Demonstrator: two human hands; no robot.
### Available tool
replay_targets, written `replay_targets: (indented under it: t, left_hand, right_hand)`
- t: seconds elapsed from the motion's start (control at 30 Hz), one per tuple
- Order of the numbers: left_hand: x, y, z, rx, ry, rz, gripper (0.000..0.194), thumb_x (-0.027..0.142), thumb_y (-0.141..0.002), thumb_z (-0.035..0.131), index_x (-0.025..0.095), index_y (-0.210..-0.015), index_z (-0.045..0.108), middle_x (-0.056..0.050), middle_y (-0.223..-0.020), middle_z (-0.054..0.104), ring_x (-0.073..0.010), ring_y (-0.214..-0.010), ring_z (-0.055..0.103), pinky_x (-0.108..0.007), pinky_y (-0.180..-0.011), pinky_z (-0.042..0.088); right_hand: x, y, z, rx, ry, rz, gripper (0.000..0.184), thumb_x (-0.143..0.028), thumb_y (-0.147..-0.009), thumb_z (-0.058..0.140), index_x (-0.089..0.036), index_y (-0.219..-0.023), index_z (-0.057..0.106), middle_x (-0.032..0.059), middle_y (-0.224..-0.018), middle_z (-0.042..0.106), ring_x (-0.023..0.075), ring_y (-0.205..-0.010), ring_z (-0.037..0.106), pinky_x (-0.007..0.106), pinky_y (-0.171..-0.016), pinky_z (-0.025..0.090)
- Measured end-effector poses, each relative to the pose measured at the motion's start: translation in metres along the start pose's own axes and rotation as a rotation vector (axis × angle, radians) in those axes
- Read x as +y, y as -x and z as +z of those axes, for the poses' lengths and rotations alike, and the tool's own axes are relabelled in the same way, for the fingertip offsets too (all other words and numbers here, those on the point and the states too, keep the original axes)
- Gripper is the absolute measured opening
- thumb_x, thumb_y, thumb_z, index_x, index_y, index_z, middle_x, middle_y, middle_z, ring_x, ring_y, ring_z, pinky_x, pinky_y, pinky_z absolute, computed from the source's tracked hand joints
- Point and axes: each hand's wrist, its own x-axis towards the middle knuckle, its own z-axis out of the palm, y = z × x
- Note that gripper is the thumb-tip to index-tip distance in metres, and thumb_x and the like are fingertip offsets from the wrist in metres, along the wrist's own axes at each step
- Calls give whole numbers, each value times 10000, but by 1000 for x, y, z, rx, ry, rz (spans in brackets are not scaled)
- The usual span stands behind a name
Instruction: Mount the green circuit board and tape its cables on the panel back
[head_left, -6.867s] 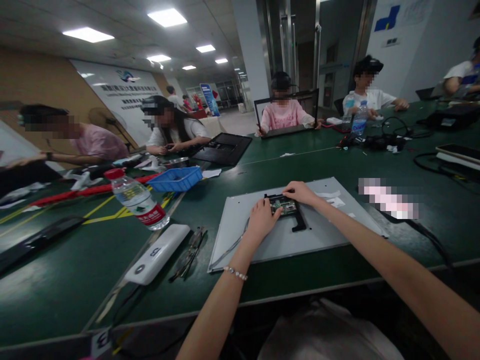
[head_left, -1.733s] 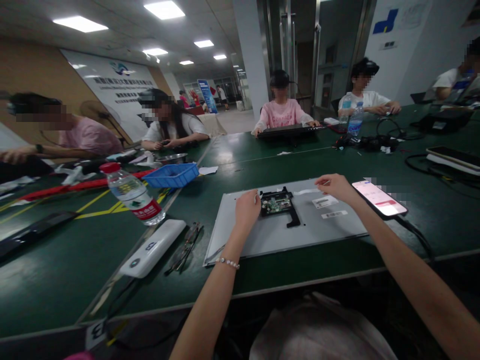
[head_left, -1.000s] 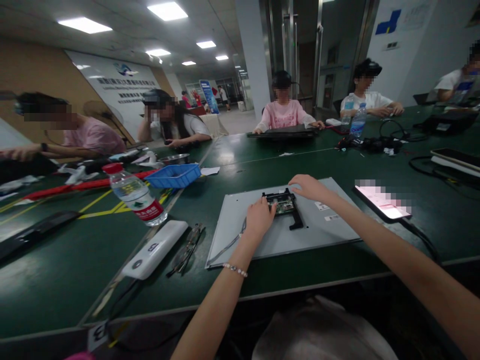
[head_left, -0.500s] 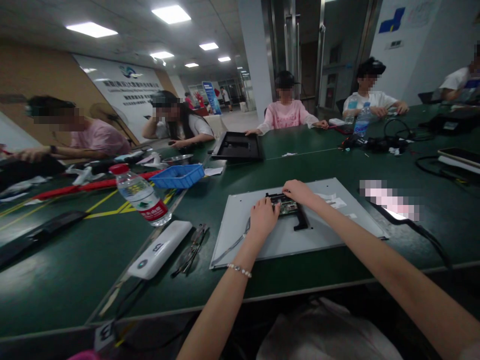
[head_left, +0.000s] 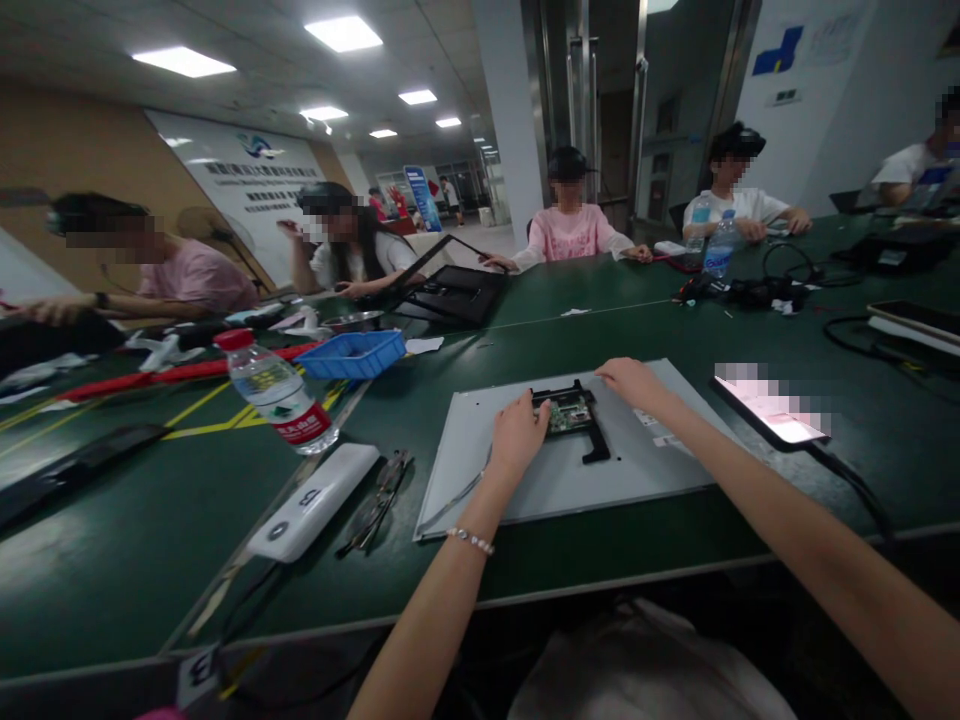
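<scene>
A flat grey display panel (head_left: 466, 440) lies on the green table in front of me. On it rests a black plastic bracket (head_left: 598, 447) that carries a green circuit board (head_left: 564, 414). My left hand (head_left: 517, 437) is closed on the bracket's left side, thumb toward the board. A thin cable (head_left: 459, 502) runs from under this hand across the panel. My right hand (head_left: 631, 382) is over the panel's far part, right of the bracket and apart from it. Its fingers reach leftward, and nothing shows in them.
Left of the panel are glasses (head_left: 375, 502), a white power bank (head_left: 315, 505), a water bottle (head_left: 279, 395) and a blue tray (head_left: 352, 355). A lit phone (head_left: 772, 405) lies right. Across the table, a person in pink (head_left: 571, 232) touches a black frame (head_left: 461, 245).
My right hand has moved right, off the bracket, while my left hand stays on it. Across the table, a black frame has been raised from the dark housing.
</scene>
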Motion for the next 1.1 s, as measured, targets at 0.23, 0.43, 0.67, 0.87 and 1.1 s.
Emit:
replay_targets:
  t: [0.23, 0.43, 0.67, 0.87, 1.1]
  left_hand:
    - [-7, -5, -2, 55, 14, -18, 417, 298, -980, 359, 93, -1325, 474, -148, -1109, 687, -230, -1026, 651, -305, -886, 457]
    - [-13, -9, -5, 68, 28, -46, 346, 224, -949, 404, 129, -1236, 572, -111, -1183, 665, -213, -1127, 603, -291, -977, 425]
    - [-14, -9, -9, 53, 32, -39, 364, 215, -938, 413, 122, -1241, 592, -114, -1224, 649, -213, -1129, 603, -294, -991, 422]
    - [-12, -9, -9, -41, 27, -9, 371, 216, -948, 382, 142, -1229, 612, -114, -1166, 681, -219, -1065, 638, -292, -939, 445]
    - [-9, -5, -9, -94, 29, 23, 373, 263, -973, 340, 181, -1219, 607, -92, -1249, 640, -211, -1147, 586, -328, -984, 421]
  right_hand:
    - [20, 2, 11, 53, -88, -20, 361, -181, -914, 446, -123, -1210, 644, 120, -1237, 646, 224, -1157, 577, 298, -1005, 396]
    - [30, 4, 8, 103, -86, 26, 329, -212, -914, 464, -119, -1148, 675, 113, -1196, 666, 221, -1132, 594, 289, -1009, 396]
    - [20, 10, 12, 81, -79, -26, 337, -268, -930, 484, -136, -1194, 646, 120, -1221, 651, 228, -1143, 585, 305, -990, 412]
    - [10, 12, 12, 22, 8, -15, 302, -241, -923, 519, -138, -1170, 658, 139, -1198, 659, 242, -1111, 600, 301, -945, 430]
    - [-2, 13, 4, 14, 86, 56, 242, -206, -931, 504, -155, -1046, 711, 144, -1070, 699, 240, -1064, 620, 281, -893, 445]
